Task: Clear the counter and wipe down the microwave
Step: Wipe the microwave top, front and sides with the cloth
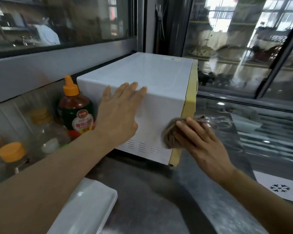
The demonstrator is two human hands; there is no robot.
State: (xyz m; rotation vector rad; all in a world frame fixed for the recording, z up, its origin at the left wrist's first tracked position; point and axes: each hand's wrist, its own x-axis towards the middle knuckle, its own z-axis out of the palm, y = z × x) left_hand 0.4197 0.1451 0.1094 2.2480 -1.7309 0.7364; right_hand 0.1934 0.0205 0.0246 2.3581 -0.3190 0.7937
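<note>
A white microwave (142,75) with a pale yellow front edge stands on the grey counter (150,191), its side panel facing me. My left hand (120,112) lies flat against the upper part of that side panel, fingers straight, fingertips reaching the top edge. My right hand (201,142) presses a crumpled brown cloth (170,132) against the lower right of the same panel, near the front corner. The cloth bunches out beyond my fingers on both sides.
Left of the microwave stand a sauce bottle (74,108) with an orange cap, a clear jar (46,130) and an orange-lidded container (12,152). A white tray (91,208) lies at the counter's front. A glass-topped freezer (260,132) sits to the right.
</note>
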